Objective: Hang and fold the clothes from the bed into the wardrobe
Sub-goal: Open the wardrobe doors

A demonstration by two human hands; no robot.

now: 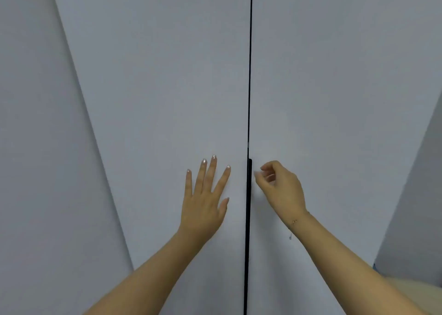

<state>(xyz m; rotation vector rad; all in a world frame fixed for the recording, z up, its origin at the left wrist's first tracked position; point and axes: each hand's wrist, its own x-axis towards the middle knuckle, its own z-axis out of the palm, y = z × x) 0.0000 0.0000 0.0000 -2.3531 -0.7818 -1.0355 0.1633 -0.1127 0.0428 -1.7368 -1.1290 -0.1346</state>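
A person faces the closed wardrobe, both bare arms raised to its two pale grey doors. The dark seam [249, 75] between the doors runs top to bottom, slightly right of centre, and serves as ref. point here.

Left of the seam, the left hand [205, 202] lies flat against the left door [155, 75], fingers straight and spread, nails glossy, thumb pointing toward the seam; it holds nothing. The palm sits near the seam but apart from it.

Right of the seam, the right hand [282, 188] hovers in front of the right door [346, 75], fingers loosely curled w/ tips aimed at the seam. The fingertips are just beside the door edge, where the dark gap widens into a short thicker strip [250, 171]; whether they touch the edge can't be told. No object is seen in that hand. A thin bracelet [294, 222] circles the right wrist.

Further left of the seam, another pale panel [35, 123] angles away; far right, a similar grey surface [421, 195] slants in. No clothes or bed in shot.
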